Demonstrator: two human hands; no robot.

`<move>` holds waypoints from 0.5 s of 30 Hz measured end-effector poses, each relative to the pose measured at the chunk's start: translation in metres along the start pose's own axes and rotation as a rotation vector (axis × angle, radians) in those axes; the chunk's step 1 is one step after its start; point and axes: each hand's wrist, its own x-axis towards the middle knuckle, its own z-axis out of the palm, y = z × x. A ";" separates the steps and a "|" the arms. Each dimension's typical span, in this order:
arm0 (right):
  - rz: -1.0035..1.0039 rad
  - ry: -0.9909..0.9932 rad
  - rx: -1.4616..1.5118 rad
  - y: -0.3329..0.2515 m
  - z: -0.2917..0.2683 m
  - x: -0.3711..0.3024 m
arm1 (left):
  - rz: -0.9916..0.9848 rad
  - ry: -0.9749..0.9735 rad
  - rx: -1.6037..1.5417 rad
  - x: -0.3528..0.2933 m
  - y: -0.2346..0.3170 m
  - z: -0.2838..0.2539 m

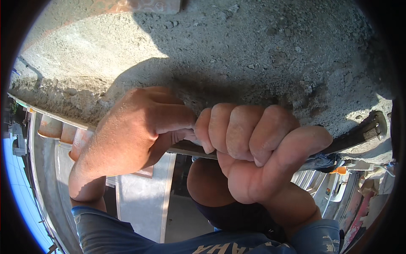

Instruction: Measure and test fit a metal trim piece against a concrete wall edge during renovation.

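Curled, the left hand [141, 125] and right hand [262, 148] meet at the fingertips, though I cannot tell whether either is clamped on anything. Just past them spreads rough grey concrete [253, 46], crumbly, pitted, partly sunlit, with a dark bar [353, 138] along its edge at right. Below show rounded orange-brown pieces [50, 127], a pale panel [144, 201] and blue sky [17, 173]

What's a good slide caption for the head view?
Left hand and right hand, fingers curled, close together at the edge of a rough grey concrete surface.
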 end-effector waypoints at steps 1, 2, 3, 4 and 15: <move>0.004 -0.008 0.024 0.013 0.006 0.002 | -0.010 -0.027 0.041 -0.008 -0.007 -0.010; -0.021 -0.026 0.050 0.022 0.008 0.002 | -0.012 -0.022 0.052 -0.014 -0.010 -0.014; -0.046 -0.045 0.074 0.028 0.008 0.002 | -0.032 -0.036 0.068 -0.018 -0.011 -0.017; -0.038 -0.043 0.084 0.036 0.009 -0.001 | -0.063 -0.058 0.074 -0.026 -0.014 -0.020; 0.064 0.054 -0.114 -0.009 -0.018 -0.030 | -0.034 -0.112 -0.025 -0.001 -0.003 0.030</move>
